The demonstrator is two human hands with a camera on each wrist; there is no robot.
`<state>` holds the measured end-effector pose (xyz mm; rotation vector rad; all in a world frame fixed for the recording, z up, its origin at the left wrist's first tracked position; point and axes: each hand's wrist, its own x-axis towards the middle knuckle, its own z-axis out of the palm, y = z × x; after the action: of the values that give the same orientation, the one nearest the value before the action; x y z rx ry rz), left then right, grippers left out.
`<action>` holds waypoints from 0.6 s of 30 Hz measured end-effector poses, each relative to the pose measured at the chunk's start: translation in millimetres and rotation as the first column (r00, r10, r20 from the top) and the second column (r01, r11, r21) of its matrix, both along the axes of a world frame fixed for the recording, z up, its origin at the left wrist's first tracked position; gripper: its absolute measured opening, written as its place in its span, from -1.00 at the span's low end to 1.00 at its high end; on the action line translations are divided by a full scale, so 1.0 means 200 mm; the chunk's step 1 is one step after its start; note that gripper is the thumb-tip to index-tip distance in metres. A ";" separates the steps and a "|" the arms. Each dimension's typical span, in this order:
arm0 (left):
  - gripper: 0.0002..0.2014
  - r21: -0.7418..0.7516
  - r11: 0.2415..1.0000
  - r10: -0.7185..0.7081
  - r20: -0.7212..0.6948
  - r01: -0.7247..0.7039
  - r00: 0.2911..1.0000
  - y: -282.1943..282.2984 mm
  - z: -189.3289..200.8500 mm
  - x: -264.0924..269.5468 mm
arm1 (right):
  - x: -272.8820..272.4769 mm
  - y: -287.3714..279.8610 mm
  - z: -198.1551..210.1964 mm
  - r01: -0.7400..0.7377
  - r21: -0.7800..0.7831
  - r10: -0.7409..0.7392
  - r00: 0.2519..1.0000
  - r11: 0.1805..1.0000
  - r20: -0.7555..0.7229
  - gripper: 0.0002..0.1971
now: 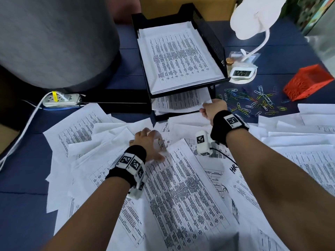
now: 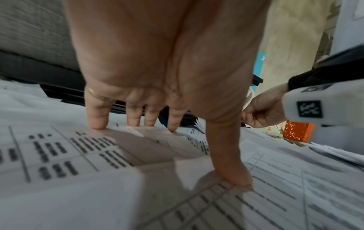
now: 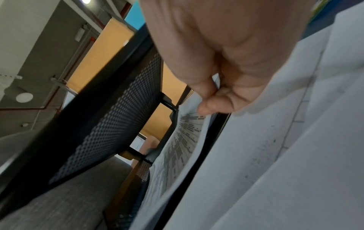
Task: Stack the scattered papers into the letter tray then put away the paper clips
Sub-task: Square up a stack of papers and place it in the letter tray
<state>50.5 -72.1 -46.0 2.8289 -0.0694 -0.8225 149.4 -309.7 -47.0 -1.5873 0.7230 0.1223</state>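
Scattered papers (image 1: pixel 181 187) cover the near half of the blue table (image 1: pixel 23 187), overlapping in loose layers, most printed with dense tables of text. Black mesh letter tray (image 1: pixel 210 38), two tiers, stands at the far centre. Upper tier holds a stack of printed sheets (image 1: pixel 177 57). Lower tier holds a few sheets (image 1: pixel 179 102) that stick out over its front edge.

Right hand (image 1: pixel 213 110) is at the front of the lower tier, thumb and fingers pinched on the near edge of those sheets; right wrist view shows the thumb on top of the paper (image 3: pixel 177 147), fingers curled under it.

Left hand (image 1: pixel 148 144) is spread on the scattered papers, fingers straight, fingertips (image 2: pixel 97 124) and thumb pressing down on the top sheets; nothing is gripped.

Paper clips (image 1: pixel 253 101), many colours, lie loose on the table right of the tray. An orange perforated box (image 1: pixel 308 82) lies on its side just beyond them. Digital clock (image 1: pixel 242 73) and white desk lamp (image 1: pixel 257 17) sit beside the tray's right wall. Power strip (image 1: pixel 61 100) lies at far left.
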 end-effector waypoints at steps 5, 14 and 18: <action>-0.05 -0.002 1.000 0.018 0.008 -0.018 1.000 0.00 -0.03 0.00 | 0.00 0.02 0.04 -0.211 -0.464 0.192 0.977 0.860 -0.090 -0.63; -0.11 -0.096 0.994 0.066 0.067 -0.060 0.996 0.00 -0.02 -0.05 | 0.10 -0.05 -0.07 -0.089 -0.389 0.090 0.996 0.917 -0.015 -0.68; -0.16 -0.127 0.992 0.044 0.187 -0.020 0.981 -0.03 0.00 -0.15 | -0.05 -0.06 -0.03 -0.141 -0.394 0.154 0.988 0.908 0.000 -0.64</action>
<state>20.5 -77.8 -46.1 2.7731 -0.0990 -0.5212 138.6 -322.5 -53.9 -2.0267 0.6272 0.0644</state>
